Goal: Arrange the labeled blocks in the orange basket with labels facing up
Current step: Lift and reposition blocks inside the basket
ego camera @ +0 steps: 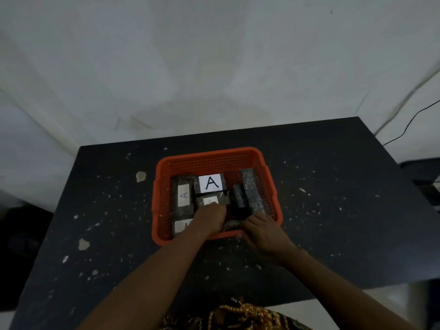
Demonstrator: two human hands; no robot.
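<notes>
An orange basket [215, 155] sits on the dark table and holds several dark wrapped blocks. One block [210, 183] at the back shows a white label with a bold A. A block [183, 194] along the left wall and another [183, 225] at the front left also show A labels. Two dark blocks [251, 191] on the right lean on edge with no label showing. My left hand [209, 220] is inside the basket, fingers curled on a labelled block [209, 201] in the middle. My right hand [258, 231] grips a dark block [232, 225] at the basket's front wall.
The dark table [333, 222] is speckled with white chips and pale patches. A white wall rises behind it. A black cable [409, 125] runs down at the far right. Patterned cloth [238, 315] shows at the bottom edge.
</notes>
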